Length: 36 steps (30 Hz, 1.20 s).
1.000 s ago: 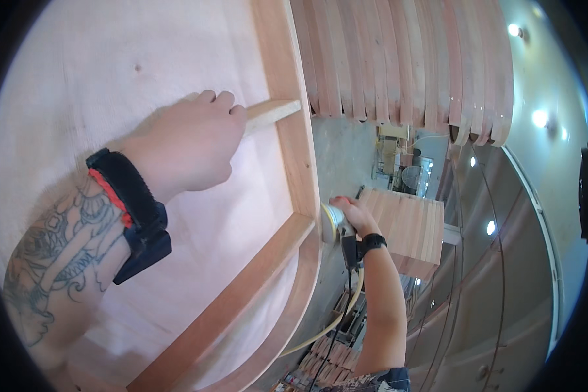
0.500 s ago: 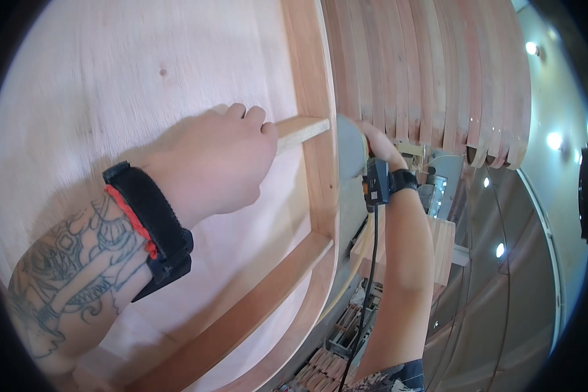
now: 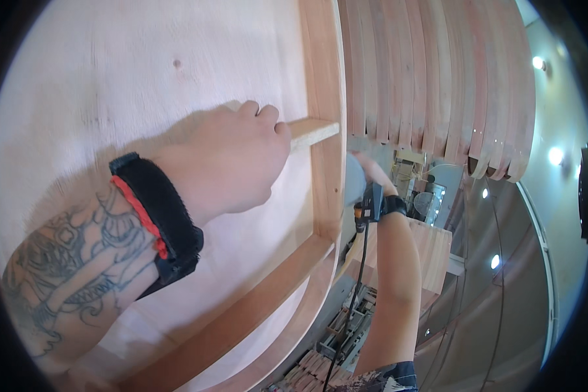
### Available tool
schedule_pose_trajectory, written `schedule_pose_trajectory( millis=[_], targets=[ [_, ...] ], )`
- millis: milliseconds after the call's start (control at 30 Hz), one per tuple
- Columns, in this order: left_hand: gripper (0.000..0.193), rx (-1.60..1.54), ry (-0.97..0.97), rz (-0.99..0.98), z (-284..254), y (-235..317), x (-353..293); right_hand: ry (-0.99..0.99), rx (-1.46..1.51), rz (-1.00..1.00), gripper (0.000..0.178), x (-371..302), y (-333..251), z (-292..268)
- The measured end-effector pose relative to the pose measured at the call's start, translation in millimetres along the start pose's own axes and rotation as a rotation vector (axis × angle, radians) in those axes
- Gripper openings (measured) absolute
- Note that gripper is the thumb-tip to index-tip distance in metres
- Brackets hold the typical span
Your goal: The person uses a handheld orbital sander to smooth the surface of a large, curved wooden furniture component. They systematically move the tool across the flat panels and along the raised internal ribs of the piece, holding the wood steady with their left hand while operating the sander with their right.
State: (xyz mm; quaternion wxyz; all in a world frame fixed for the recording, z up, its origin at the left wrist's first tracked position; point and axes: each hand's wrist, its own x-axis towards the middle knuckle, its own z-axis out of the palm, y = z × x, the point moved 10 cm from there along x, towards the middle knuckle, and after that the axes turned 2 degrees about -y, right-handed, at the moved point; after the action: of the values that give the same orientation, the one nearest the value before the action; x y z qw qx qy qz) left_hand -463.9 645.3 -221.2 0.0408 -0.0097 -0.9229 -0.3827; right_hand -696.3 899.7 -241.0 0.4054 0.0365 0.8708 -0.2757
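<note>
A pale wooden frame with a plywood panel (image 3: 242, 46) fills the left and middle of the view. My left hand (image 3: 242, 157) is closed around a short wooden crosspiece (image 3: 317, 130), whose outer end meets the frame's right-hand rail (image 3: 326, 176). Just outside that rail is my right hand (image 3: 371, 168), blurred and small. It is against a grey rounded thing (image 3: 354, 183) beside the frame's outer face; the frame partly covers this thing, and its kind cannot be made out. Most of the right hand's fingers are hidden.
Several curved wooden strips (image 3: 424, 78) stand in a row at upper right. Below them are a block of pale wood (image 3: 431, 255) and stacked wooden pieces (image 3: 300, 372). A black cable (image 3: 353, 307) runs down from the right wrist. A lower rail (image 3: 242, 313) crosses the frame.
My right hand and the grey rounded thing have moved down along the frame's outer side. The left hand keeps its hold, while the whole view has shifted slightly.
</note>
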Motion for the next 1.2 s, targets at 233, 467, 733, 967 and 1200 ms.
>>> schedule_pose_trajectory(
  millis=[233,467,733,967,1200],
  targets=[
    [0.027,-0.002,0.006,0.01,8,-3,3,0.01,-0.22,0.179,0.047,-59,85,-29],
    [0.032,0.054,0.007,0.035,23,-1,19,0.189,-0.123,0.14,0.05,-107,165,-83],
    [0.027,0.075,-0.398,-0.239,28,13,45,0.379,-0.013,0.019,0.06,-156,165,-93],
    [0.026,0.095,-0.307,-0.188,17,36,29,0.411,-0.043,-0.14,0.055,-148,116,-80],
    [0.028,0.006,-0.431,-0.292,16,26,15,0.366,-0.042,-0.212,0.053,-143,69,-52]
  ],
)
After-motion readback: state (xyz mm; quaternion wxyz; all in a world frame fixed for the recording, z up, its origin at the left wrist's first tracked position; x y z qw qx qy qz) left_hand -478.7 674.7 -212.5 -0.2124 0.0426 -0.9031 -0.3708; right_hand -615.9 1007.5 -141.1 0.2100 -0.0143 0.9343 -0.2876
